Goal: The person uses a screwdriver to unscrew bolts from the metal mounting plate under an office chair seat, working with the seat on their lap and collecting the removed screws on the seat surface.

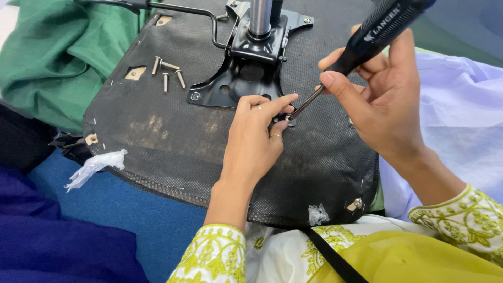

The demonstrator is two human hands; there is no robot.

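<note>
An upturned chair seat (173, 141), covered in black fabric, lies in front of me. A black metal mechanism plate (251, 57) with a chrome column (260, 15) sits on it. My right hand (385, 99) grips a screwdriver (367, 39) by its black handle, its tip down at a bolt (290, 119) at the plate's near corner. My left hand (257, 136) rests on the seat, thumb and fingers pinching around that bolt beside the screwdriver tip.
Several loose bolts (167, 73) lie on the seat to the left of the plate. A black lever rod (178, 10) runs from the mechanism to the upper left. Green cloth (57, 52) lies at left, pale lilac cloth (461, 105) at right, blue floor (126, 209) below.
</note>
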